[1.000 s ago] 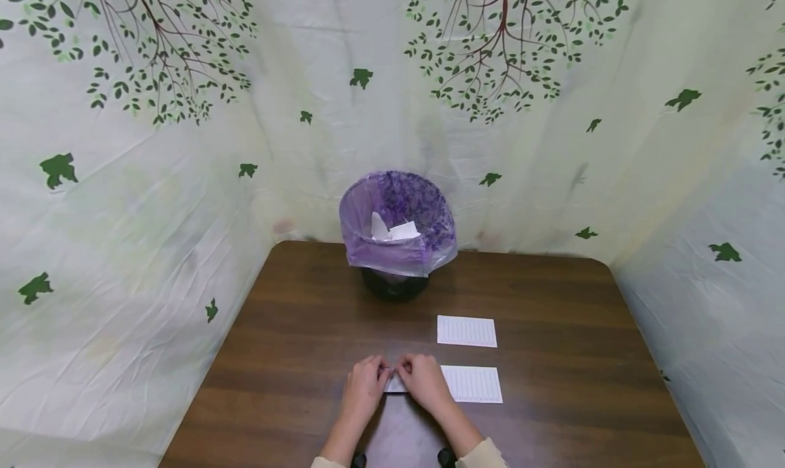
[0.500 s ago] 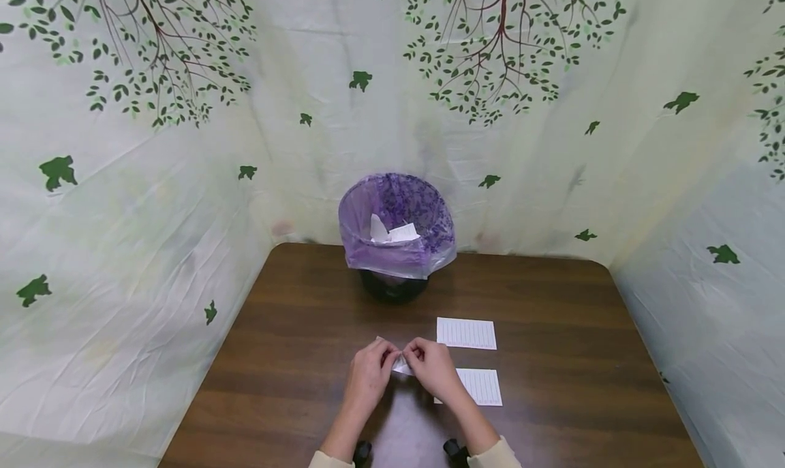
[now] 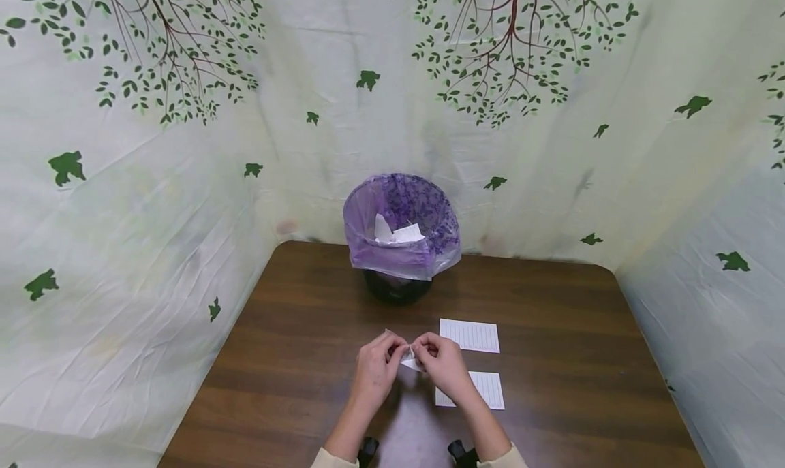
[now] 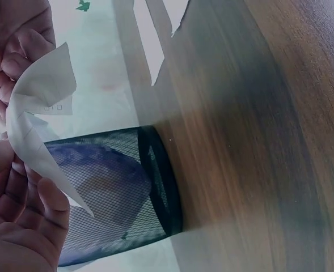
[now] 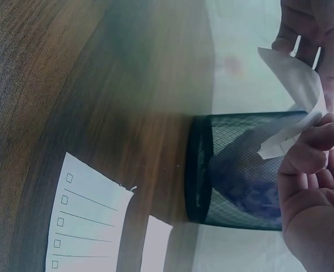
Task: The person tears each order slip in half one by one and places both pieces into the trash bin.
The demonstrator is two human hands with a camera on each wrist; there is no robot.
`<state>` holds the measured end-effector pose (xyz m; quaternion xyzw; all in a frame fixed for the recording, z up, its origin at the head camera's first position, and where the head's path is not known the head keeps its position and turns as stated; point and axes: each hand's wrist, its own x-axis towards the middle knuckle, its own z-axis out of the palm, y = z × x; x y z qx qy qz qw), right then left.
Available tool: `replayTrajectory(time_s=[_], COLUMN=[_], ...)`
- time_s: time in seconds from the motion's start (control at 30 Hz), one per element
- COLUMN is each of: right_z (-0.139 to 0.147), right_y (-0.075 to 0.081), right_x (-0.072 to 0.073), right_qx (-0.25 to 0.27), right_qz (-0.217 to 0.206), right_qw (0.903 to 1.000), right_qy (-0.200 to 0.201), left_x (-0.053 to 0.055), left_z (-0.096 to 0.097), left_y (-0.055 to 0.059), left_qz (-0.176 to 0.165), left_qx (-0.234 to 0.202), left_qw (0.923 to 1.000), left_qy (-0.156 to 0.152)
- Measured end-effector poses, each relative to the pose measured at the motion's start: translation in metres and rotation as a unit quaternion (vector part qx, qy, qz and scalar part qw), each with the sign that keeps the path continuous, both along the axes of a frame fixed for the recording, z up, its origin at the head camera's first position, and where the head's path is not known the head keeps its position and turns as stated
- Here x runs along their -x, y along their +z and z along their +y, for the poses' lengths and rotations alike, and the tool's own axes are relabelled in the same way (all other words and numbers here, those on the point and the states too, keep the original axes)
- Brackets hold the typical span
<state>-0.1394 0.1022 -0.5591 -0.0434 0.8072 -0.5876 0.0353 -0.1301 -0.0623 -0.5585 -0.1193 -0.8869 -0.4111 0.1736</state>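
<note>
Left hand [image 3: 377, 369] and right hand [image 3: 444, 367] are close together, each pinching one side of a paper slip [image 4: 49, 79] between thumb and fingers. Behind them hangs a pale curtain [image 3: 319, 154] printed with trees and leaves; below it spreads the brown bench [image 3: 552, 311]. Towards its far edge stands a dark mesh bin [image 3: 397, 291], lined with a purple bag [image 3: 423, 199] that holds white paper pieces [image 3: 407, 234]. Two lined sheets lie flat: the farther sheet [image 3: 469, 335], and the nearer sheet [image 3: 488, 390], partly hidden by the right forearm [image 3: 477, 413]. Smaller still, the slip is held off the bench, on the person's side of the bin, bent into a curl. A second ago both hands were lower in the head view, with the slip flatter. That suggests the work is now done in the air; whether it is folding or tearing cannot be told.
</note>
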Motion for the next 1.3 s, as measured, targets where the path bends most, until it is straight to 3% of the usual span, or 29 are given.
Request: replayTrajectory(time_s=[0.27,0.47,0.73,1.3], right_z=[0.002,0.003,0.009,0.017], right_y=[0.002,0.003,-0.001,0.002], right_x=[0.0,-0.001,0.001,0.002], right_qx=[0.041,0.059,0.064,0.082], right_qz=[-0.044,-0.054,-0.057,-0.066], right_qw=[0.9982,0.9968,0.996,0.9929], right_qy=[0.002,-0.005,-0.023,-0.057], left_x=[-0.001,-0.002,-0.001,-0.002], left_z=[0.002,0.002,0.002,0.005], left_y=[0.003,0.003,0.003,0.006], left_qz=[-0.002,0.0,0.034,0.01], left_qx=[-0.019,-0.024,-0.051,-0.087], left_qw=[0.9998,0.9997,0.9981,0.9962], left_qy=[-0.001,-0.006,-0.004,0.009])
